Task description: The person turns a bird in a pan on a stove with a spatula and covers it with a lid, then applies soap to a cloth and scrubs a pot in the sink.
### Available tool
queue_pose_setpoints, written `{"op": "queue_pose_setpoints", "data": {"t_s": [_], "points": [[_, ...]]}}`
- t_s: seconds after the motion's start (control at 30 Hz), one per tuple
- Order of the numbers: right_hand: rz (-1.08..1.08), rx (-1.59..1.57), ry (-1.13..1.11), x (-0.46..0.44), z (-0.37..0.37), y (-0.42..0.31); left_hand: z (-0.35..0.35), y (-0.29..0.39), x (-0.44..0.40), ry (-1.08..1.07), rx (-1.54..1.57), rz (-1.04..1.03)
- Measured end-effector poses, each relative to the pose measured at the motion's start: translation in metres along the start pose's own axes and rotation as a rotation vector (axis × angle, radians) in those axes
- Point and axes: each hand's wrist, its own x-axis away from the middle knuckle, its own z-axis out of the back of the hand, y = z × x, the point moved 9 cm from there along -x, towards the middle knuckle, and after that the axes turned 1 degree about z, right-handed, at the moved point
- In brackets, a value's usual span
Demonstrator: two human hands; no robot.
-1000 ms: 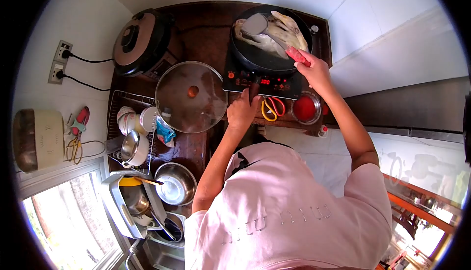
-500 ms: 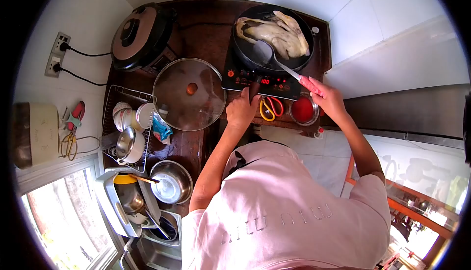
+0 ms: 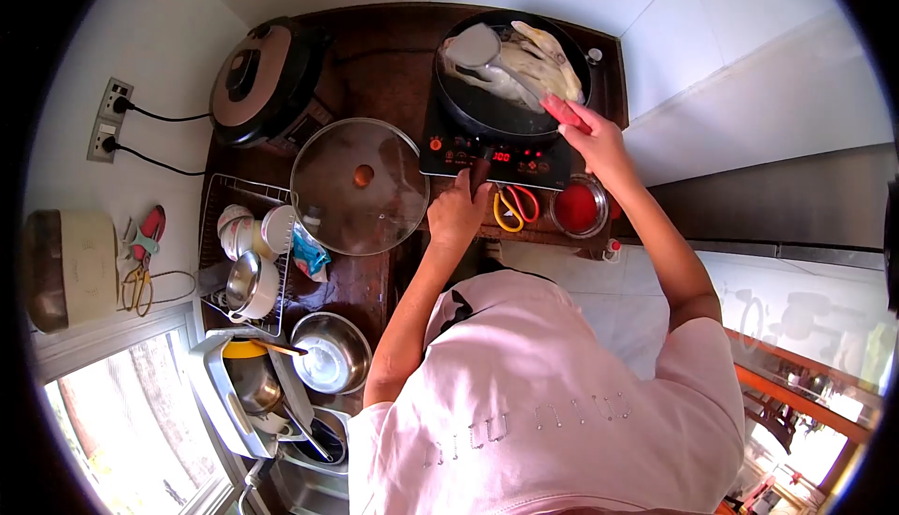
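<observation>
My right hand (image 3: 600,145) is wrapped round the red handle of a metal cooking spatula (image 3: 475,47). The spatula's blade is over the left part of a black frying pan (image 3: 487,122), partly in front of a whole plucked bird (image 3: 559,61) lying in it. I cannot tell whether the blade touches the bird. My left hand (image 3: 457,213) is closed on the pan's dark handle (image 3: 480,170), which points toward me. Beneath the pan is a black induction cooker (image 3: 449,156) with a lit red display. A glass lid (image 3: 365,215) with a brown knob lies left of my left hand.
Scissors (image 3: 515,206) with yellow and red handles and a jar with red contents (image 3: 575,208) are at the counter's front edge. Leftward are a rice cooker (image 3: 253,84), a dish rack (image 3: 220,192) with bowls, a steel basin (image 3: 330,356) and a sink (image 3: 309,492).
The spatula blade has moved left and toward the far side of the pan, with my right hand shifting slightly forward and left. My left hand stays on the pan handle.
</observation>
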Motion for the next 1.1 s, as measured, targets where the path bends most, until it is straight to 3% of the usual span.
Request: {"op": "queue_pose_setpoints", "data": {"t_s": [0.17,0.27,0.37,0.47,0.57,0.67,0.97,1.1], "points": [[0.308,0.302,0.181,0.005,0.01,-0.02,0.003,0.0,0.001,0.067,0.01,-0.03],[0.341,0.295,0.078,0.023,0.019,-0.01,0.005,0.001,0.001,0.007,0.024,0.015],[0.424,0.547,-0.001,0.041,0.018,-0.011,0.003,0.0,0.001,-0.024,0.06,0.033],[0.338,0.635,-0.084,0.039,0.014,0.003,0.003,-0.001,0.001,-0.009,0.077,0.028],[0.332,0.432,-0.092,0.028,0.016,0.033,0.006,0.002,0.001,-0.021,0.047,0.048],[-0.2,-0.105,-0.276,0.036,0.006,0.041,0.005,0.002,0.001,-0.04,0.048,0.049],[-0.388,-0.711,-0.114,0.063,0.009,0.061,-0.001,-0.002,0.0,0.009,0.009,0.0],[-0.406,-0.67,-0.197,0.072,0.014,0.048,0.004,0.003,0.0,0.019,0.015,-0.021]]}}
